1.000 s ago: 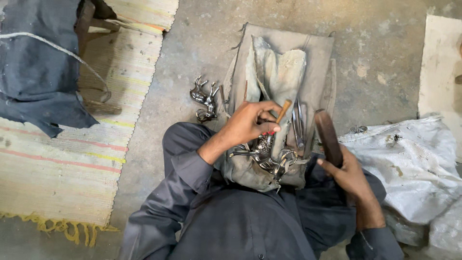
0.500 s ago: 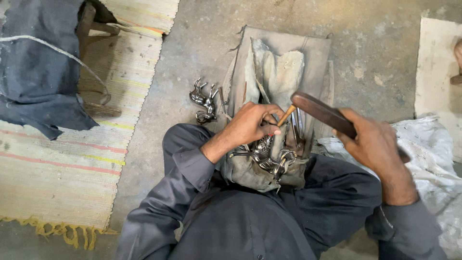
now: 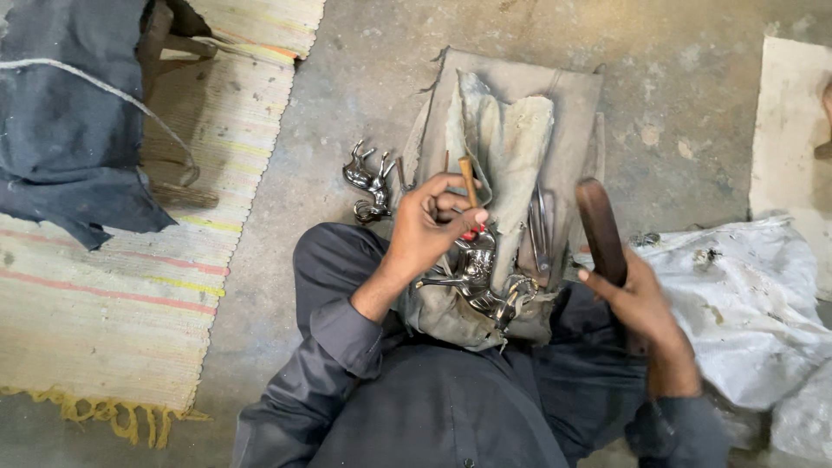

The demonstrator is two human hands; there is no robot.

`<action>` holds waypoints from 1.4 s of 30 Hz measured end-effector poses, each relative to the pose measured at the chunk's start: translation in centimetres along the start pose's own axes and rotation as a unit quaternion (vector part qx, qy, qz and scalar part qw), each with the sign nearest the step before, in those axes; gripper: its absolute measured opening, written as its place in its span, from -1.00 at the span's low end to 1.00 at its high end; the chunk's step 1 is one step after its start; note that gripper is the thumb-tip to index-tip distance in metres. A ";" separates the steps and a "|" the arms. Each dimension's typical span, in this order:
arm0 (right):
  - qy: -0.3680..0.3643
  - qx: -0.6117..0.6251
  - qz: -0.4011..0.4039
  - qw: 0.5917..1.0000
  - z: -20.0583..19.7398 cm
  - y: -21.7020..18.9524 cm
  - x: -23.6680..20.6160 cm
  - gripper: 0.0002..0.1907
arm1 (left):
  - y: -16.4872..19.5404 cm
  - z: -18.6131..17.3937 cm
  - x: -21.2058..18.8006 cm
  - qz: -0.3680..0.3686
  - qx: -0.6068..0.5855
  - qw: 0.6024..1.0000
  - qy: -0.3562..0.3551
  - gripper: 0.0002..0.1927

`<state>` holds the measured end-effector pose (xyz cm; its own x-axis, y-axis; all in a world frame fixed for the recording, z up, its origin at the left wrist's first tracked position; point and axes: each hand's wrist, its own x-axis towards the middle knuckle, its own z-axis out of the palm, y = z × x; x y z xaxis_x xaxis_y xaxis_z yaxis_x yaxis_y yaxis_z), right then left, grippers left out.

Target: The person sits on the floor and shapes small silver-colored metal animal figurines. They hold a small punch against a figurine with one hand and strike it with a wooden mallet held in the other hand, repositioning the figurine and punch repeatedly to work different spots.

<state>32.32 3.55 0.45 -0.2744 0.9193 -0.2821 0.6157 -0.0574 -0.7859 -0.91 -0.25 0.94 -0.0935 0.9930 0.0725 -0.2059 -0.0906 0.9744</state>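
Note:
My left hand [image 3: 431, 227] grips a thin chisel with a wooden handle [image 3: 468, 179], its tip set on a shiny metal horse figure [image 3: 478, 279] that lies on the grey cloth pad [image 3: 511, 113] over my lap. My right hand [image 3: 640, 299] holds a dark wooden mallet [image 3: 600, 229], raised upright to the right of the figure. Several slim metal tools [image 3: 540, 227] rest on the cloth between the two hands. Another shiny metal horse figure [image 3: 367, 180] lies on the concrete floor just left of the cloth.
A striped woven mat [image 3: 121, 295] with a yellow fringe covers the floor at left, with a dark blue cloth bundle [image 3: 65, 130] and a wooden piece on it. A crumpled white sack [image 3: 750, 303] lies at right. A pale board [image 3: 793, 147] sits at far right.
My right hand swung the mallet in toward the chisel half a second ago and has now drawn it back to the right, upright. My left hand stays on the chisel.

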 end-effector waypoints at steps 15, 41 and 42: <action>-0.027 0.308 0.176 0.935 5.8 6.2 -4.7 -0.71 | 1.8 -1.9 3.5 0.042 0.227 0.945 -0.232 -0.57; 0.132 -0.323 -0.029 0.937 -3.9 -11.2 -2.4 -0.54 | 2.8 -0.8 4.3 0.137 0.292 0.895 -0.307 -0.60; 0.119 -0.342 -0.064 0.930 -3.7 -11.0 -2.4 -0.52 | 2.8 -0.7 4.5 0.148 0.293 0.891 -0.314 -0.60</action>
<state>28.94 3.38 11.77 -0.2578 0.9661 -0.0168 0.9373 0.2458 -0.2471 -2.61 3.89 3.87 0.5425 0.7955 0.2701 0.2979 -0.4828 0.8235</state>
